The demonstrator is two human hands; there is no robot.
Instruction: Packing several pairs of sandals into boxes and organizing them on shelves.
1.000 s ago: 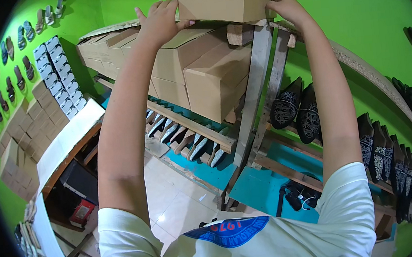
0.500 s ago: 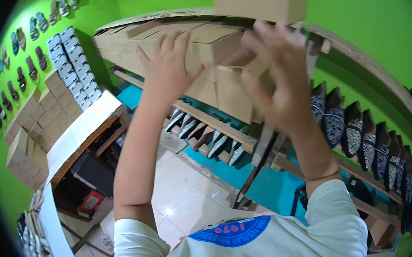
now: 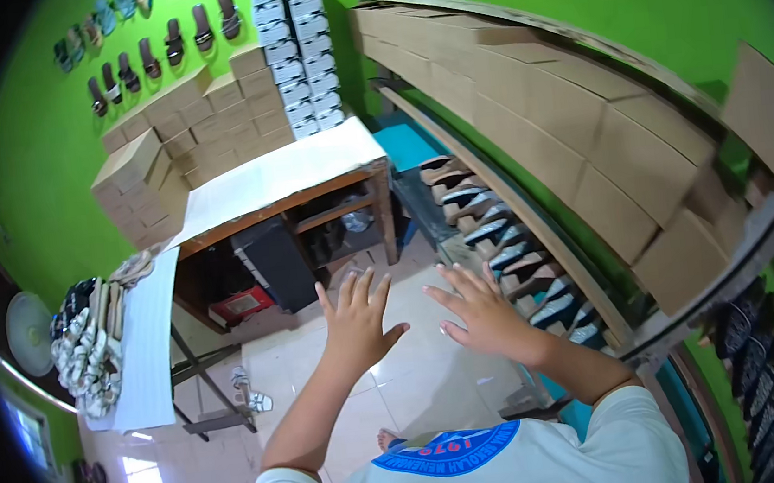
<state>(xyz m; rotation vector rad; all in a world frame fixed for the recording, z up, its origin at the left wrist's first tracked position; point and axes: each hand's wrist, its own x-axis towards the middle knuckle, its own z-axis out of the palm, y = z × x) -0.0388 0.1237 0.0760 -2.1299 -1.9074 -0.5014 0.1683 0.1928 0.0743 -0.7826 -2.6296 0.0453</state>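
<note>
Both my hands are held out in front of me above the tiled floor, with nothing in them. My left hand has its fingers spread and its thumb pointing toward the other hand. Facing it across a small gap, my right hand is also spread, palm down. Nearest to the right hand is a low shelf row of shoes, some silvery and some brown. Above that row, brown cardboard boxes stand stacked along the right-hand shelf.
A white-topped table stands ahead, with a dark box beneath. More cardboard boxes and tall stacks of white boxes are behind it. Sandals hang on the green wall. Patterned shoes line the lower right. A pair of sandals lies on the floor.
My view has swung left, bringing the table and floor to the middle. Both hands have come down from in front of the boxes and now sit closer together, still spread.
</note>
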